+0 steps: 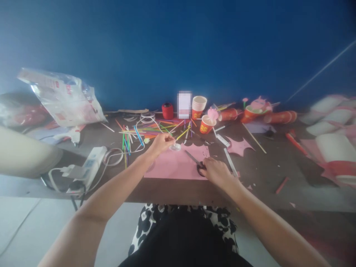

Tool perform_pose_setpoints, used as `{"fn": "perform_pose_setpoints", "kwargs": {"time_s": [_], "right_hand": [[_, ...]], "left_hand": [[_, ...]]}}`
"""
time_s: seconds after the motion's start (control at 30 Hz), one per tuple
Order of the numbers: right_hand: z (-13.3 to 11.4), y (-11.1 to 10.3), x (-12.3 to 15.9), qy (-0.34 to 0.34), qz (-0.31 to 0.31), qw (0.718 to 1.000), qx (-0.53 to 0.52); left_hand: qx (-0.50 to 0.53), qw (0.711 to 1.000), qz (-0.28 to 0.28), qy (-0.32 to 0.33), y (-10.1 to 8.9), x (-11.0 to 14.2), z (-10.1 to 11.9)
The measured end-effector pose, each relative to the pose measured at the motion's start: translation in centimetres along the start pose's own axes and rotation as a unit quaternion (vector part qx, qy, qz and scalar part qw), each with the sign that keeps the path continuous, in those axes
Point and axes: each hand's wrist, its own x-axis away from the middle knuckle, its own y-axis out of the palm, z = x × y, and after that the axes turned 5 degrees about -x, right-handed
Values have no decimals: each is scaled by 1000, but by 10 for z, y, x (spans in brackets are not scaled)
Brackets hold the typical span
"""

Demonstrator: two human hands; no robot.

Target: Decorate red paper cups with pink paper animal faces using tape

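Observation:
My left hand [164, 142] is closed in a pinch, its fingertips at a small clear plastic piece [175, 147] above the far edge of a pink sheet [174, 163]. What exactly the plastic piece is, I cannot make out. Dark-handled scissors [194, 159] lie over the right part of the sheet, blades pointing away to the left. My right hand [215, 168] is wrapped round their handles. Colourful thin sticks [155, 130] are scattered beyond my left hand. A red paper cup [206, 126] with a pink cut-out [213, 114] stands behind the scissors.
At left are a power strip [93, 163] with white cables, a glue gun [72, 135] and a plastic bag [63, 98]. Stacked cups [198, 107] and a red spool [167, 111] stand at the back. Rightward lie a spiky pink cut-out [239, 146] and blurred white cups [335, 148].

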Motion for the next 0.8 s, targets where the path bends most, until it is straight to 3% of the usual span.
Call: {"fn": "perform_pose_setpoints", "kwargs": {"time_s": [0.2,0.3,0.37,0.47,0.53,0.6,0.7,0.77,0.8], "right_hand": [[-2,4,4,3,20,1000,-8],[8,5,11,6,71,996,-44],[26,6,16,39,131,989,-65],[65,12,24,147,186,970,-41],[87,15,27,200,150,968,-36],[97,18,31,207,121,969,-61],[79,18,37,154,170,967,-115],[50,18,39,72,207,962,-162],[33,18,38,31,191,963,-186]], "left_hand": [[123,991,-37,-30,10,7,1],[205,975,-59,-70,13,11,-2],[252,962,-64,-84,13,13,-6],[319,942,-58,-90,13,14,-12],[352,930,-46,-94,13,14,-15],[369,924,-35,-100,12,14,-17],[374,921,-17,-105,11,15,-18],[371,923,-9,-106,10,15,-18],[369,923,-8,-105,9,16,-19]]}}
